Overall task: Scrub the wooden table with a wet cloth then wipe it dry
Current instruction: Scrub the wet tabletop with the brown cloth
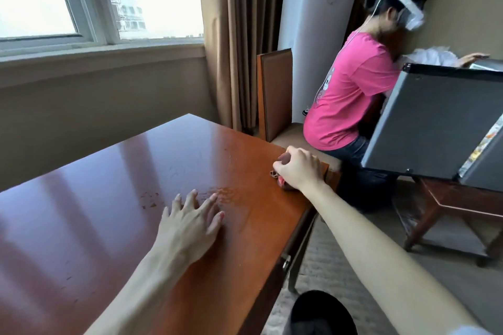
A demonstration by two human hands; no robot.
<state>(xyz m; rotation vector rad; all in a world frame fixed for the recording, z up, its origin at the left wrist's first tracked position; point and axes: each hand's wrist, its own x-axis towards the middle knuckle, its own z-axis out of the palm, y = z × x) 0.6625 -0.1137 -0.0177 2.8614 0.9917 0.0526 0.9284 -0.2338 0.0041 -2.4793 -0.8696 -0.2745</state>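
The glossy reddish wooden table (114,198) fills the lower left of the head view. My right hand (299,167) is closed over a small brownish-pink cloth (281,182) and presses it down near the table's far right corner; most of the cloth is hidden under the hand. A wet streaky patch (231,193) lies on the wood just left of the cloth. My left hand (190,220) rests flat on the table with its fingers spread, holding nothing, nearer to me than the wet patch.
Another person in a pink shirt (351,95) sits on a chair (275,95) just beyond the table's right corner. A grey open case (424,119) stands on a low wooden stand (451,207) at the right. Window and curtain are behind. Carpet floor lies along the table's right edge.
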